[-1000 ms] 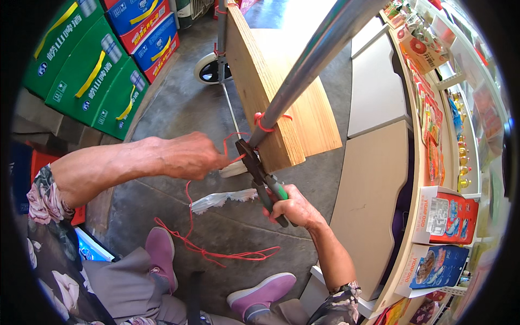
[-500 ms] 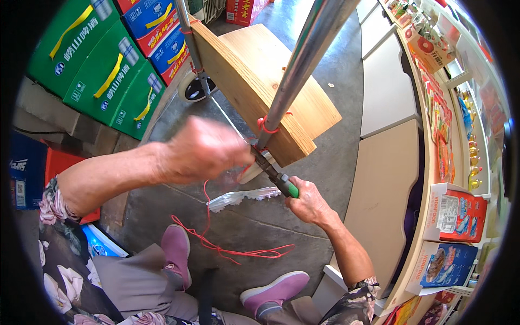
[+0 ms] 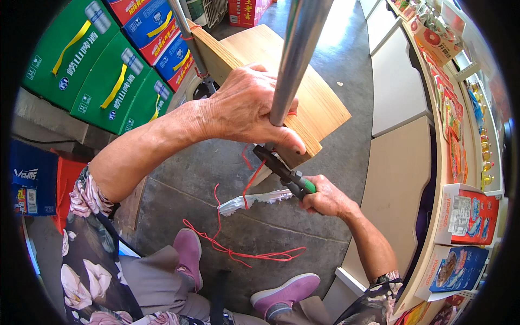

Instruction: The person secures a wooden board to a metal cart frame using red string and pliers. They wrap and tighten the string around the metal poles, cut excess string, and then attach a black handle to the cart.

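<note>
While clasping the metal pole [image 3: 302, 51] in the left hand [image 3: 241, 105], gripping pliers [image 3: 284, 173] in the right hand [image 3: 327, 196]

Holding the jaws near the pole's lower end, beside the wooden board [image 3: 324, 105]. Having red cord [image 3: 253, 177] at the jaws; cannot tell whether pinched. Overlooking, on the floor [image 3: 346, 162], loose looped cord [image 3: 232, 253] near a torn white strip [image 3: 234, 205].

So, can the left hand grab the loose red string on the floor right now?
Probably not right away: the left hand is wrapped around the metal pole, above the floor. Nothing seems to cover the loose red string, though, so it looks reachable after letting go.
</note>
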Available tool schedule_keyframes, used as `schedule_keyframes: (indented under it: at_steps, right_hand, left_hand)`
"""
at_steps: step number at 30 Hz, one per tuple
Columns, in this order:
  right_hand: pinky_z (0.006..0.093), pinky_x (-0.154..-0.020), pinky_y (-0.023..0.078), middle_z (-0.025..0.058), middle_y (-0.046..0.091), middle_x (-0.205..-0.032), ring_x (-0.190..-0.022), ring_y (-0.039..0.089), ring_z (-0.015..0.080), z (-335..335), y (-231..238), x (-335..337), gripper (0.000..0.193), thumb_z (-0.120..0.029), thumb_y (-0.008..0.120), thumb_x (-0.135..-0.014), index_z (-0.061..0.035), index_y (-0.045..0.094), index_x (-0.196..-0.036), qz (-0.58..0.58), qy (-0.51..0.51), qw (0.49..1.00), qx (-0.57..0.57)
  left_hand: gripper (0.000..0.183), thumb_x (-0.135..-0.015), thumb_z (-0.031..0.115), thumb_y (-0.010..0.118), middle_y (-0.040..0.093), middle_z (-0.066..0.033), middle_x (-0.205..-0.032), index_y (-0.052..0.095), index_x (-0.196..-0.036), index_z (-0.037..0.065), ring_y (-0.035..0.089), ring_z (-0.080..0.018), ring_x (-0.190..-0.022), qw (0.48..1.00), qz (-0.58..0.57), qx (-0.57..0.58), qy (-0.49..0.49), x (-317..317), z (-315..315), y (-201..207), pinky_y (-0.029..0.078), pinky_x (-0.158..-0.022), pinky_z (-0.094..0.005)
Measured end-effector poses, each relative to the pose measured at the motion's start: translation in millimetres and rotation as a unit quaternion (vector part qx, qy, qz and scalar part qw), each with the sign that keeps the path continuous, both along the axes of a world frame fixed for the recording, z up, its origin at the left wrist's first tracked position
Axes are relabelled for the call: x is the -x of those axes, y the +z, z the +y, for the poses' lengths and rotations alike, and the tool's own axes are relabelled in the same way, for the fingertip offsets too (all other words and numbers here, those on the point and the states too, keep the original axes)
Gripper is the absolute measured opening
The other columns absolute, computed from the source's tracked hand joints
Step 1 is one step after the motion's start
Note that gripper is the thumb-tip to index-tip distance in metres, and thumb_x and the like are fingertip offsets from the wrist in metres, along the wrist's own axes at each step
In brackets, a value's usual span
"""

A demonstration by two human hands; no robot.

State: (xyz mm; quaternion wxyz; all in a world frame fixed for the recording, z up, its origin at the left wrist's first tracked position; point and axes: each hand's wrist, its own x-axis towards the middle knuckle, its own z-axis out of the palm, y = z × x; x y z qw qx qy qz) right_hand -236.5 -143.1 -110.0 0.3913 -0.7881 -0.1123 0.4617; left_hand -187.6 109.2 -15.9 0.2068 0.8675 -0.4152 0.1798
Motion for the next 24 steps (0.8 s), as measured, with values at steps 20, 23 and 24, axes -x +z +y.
schedule_keyframes:
  at_steps: [20,23,24]
  right_hand:
    - [0.0315,-0.054,0.048,0.0133,0.059,-0.076,-0.064,0.059,0.0199,71.6,-128.1,137.1,0.036,0.004,0.052,-0.059,0.0087,0.054,-0.095,0.389,-0.131,0.866,-0.286]
    - [0.0305,-0.067,0.049,0.0131,0.062,-0.083,-0.072,0.061,0.0197,66.3,-121.8,151.0,0.048,0.004,0.053,-0.058,0.0083,0.053,-0.106,0.377,-0.133,0.872,-0.284]
    - [0.0307,-0.069,0.049,0.0133,0.062,-0.087,-0.075,0.061,0.0203,61.9,-118.8,150.1,0.051,0.004,0.052,-0.058,0.0076,0.052,-0.109,0.37,-0.162,0.869,-0.284]
  left_hand:
    - [0.043,-0.072,0.045,0.073,0.051,-0.0053,-0.052,0.06,-0.065,0.004,0.053,-0.02,-0.05,0.989,-0.085,0.067,0.103,-28.3,-33.3,-15.5,0.041,-0.049,-0.0325]
    - [0.044,-0.072,0.047,0.072,0.05,-0.0041,-0.049,0.061,-0.063,0.005,0.051,-0.0187,-0.045,0.987,-0.062,0.057,0.134,-28.8,-37.8,-16.1,0.04,-0.046,-0.0314]
    - [0.046,-0.072,0.048,0.072,0.05,-0.0046,-0.047,0.06,-0.062,0.005,0.052,-0.0191,-0.043,0.986,-0.058,0.05,0.145,-28.9,-38.7,-15.2,0.04,-0.044,-0.0312]
